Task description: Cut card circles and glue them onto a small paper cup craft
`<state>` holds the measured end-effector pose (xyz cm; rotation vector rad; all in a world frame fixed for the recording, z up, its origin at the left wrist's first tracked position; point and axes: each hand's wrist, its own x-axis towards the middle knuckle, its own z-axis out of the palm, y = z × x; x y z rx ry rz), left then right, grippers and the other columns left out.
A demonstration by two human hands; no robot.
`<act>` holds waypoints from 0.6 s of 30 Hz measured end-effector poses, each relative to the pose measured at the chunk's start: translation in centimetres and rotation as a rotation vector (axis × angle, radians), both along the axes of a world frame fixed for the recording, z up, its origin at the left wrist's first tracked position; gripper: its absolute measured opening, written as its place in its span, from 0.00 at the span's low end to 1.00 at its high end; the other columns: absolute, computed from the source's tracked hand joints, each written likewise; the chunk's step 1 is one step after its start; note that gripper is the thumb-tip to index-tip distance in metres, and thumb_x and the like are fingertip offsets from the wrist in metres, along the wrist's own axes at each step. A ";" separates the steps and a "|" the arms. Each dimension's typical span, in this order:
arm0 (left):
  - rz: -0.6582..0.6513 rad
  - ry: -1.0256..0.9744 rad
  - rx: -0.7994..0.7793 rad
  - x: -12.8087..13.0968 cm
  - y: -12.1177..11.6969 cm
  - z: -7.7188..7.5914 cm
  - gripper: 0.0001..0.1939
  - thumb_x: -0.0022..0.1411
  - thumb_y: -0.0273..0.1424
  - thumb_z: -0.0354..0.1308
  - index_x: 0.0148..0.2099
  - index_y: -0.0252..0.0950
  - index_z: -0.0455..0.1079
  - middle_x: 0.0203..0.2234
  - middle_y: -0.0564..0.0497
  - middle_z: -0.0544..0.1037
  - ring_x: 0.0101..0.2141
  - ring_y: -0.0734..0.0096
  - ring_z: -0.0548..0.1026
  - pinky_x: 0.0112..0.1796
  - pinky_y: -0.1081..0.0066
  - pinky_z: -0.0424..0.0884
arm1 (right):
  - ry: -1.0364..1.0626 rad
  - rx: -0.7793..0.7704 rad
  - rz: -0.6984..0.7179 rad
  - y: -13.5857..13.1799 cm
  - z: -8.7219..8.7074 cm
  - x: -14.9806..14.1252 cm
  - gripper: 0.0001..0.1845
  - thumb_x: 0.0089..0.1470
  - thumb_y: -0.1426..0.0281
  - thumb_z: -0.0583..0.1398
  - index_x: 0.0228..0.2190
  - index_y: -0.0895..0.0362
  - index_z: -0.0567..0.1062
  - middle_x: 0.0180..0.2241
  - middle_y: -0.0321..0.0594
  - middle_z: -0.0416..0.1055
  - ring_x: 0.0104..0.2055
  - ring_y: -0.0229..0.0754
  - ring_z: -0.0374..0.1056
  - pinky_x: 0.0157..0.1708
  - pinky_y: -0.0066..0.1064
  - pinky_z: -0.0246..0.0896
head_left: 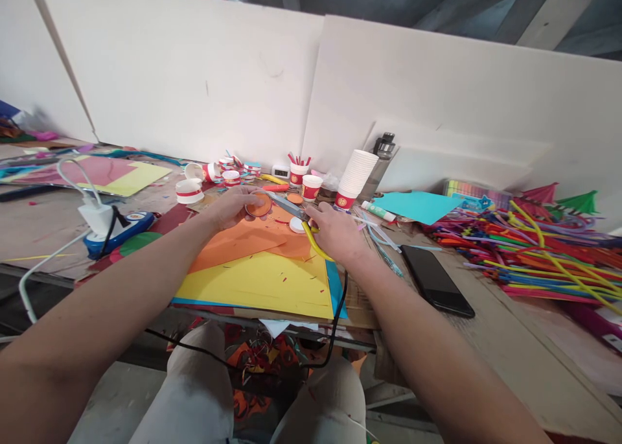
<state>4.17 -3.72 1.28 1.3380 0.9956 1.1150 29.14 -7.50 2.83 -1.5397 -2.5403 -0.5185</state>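
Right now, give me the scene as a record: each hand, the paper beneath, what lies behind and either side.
Left hand: holds an orange round piece
Right hand: holds yellow-handled scissors, blades toward that piece
Beneath: orange paper over yellow paper
Behind: stacked paper cups
Right: black phone, colourful pipe cleaners
Left: blue power strip

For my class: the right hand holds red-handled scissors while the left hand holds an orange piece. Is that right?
Not quite: the head view shows yellow handles, not red. The right hand holds the scissors and the left hand the orange piece, as stated.
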 end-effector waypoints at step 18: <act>0.017 -0.056 -0.033 0.1 -0.2 0.4 0.11 0.40 0.29 0.68 0.24 0.33 0.67 0.20 0.52 0.68 0.21 0.75 0.70 0.17 0.77 0.56 | 0.128 -0.027 0.081 0.5 -0.5 0.2 0.21 0.62 0.72 0.52 0.55 0.53 0.72 0.51 0.46 0.74 0.49 0.50 0.72 0.41 0.35 0.62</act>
